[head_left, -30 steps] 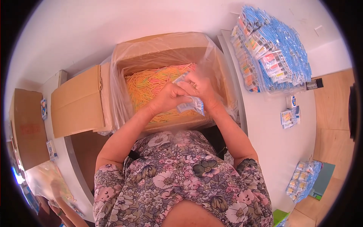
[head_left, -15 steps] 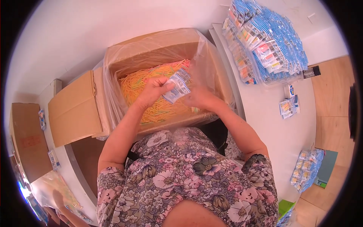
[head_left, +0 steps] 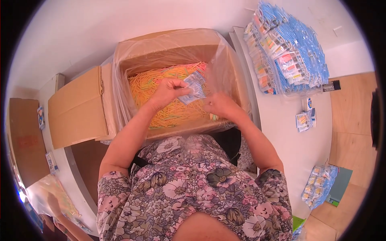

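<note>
My left hand pinches a small clear plastic packet with blue-and-white edges between thumb and fingers. My right hand is closed just right of the packet's lower edge. Short green and yellow ends of thin sticks poke out below its fingers. Both hands are above an open cardboard box lined with clear plastic film. Loose thin sticks in yellow, orange, pink and green fill its bottom. Whether the packet's mouth is parted is too small to tell.
To the right, a clear bin is heaped with filled packets. Loose packets lie on the white table. More packets lie lower right. A cardboard flap juts left. Another person's arm shows at lower left.
The packet has shifted slightly right and up with my left hand. My right hand has moved a little right and down, and the stick ends moved right with it.
</note>
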Available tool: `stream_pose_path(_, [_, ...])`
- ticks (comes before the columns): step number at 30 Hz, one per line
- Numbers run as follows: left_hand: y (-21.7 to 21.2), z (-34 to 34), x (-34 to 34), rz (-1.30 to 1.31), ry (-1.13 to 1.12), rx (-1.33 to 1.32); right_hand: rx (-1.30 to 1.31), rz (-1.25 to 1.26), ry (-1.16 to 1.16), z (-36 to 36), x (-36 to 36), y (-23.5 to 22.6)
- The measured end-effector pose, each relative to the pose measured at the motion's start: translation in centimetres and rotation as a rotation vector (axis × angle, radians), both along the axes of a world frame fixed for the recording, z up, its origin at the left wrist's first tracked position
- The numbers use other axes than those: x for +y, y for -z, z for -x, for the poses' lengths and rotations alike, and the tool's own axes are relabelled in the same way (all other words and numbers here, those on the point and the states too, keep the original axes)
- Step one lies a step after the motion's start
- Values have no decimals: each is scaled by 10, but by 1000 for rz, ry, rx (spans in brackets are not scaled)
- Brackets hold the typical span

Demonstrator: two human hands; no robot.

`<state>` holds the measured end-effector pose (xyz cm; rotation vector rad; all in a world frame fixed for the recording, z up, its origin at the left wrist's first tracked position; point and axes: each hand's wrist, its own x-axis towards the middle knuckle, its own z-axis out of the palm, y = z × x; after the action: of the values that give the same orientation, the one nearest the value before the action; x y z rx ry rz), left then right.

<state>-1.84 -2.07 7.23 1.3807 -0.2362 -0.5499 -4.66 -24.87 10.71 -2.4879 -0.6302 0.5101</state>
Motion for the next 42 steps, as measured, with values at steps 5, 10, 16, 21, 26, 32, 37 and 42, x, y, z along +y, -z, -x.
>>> stream_pose_path(5, [-4,-1,-1,45,-74,16,159,-395,270,-19,-8,-27])
stream_pose_path(10, [-1,-2,-2,91,-66,-58,372,-806,493,-36,16,-58])
stream_pose_path(16, [-6,-2,-6,120,-23,-123,123,-613,438,-43,33,-45])
stream_pose_path(21, [-2,-2,-6,83,-30,-85,-425,-318,355,-40,48,-54])
stream_pose_path(26, [0,-2,-7,78,-54,-11,-397,-251,250,-43,57,-67])
stream_pose_path(32, [5,0,-8,167,-88,52,6,-633,317,-35,42,-72])
stream_pose_path(37, [13,2,-8,209,-41,100,-2,-700,421,-26,36,-60])
stream_pose_path(42, [15,1,-12,196,-5,88,-346,-478,235,-7,27,-29])
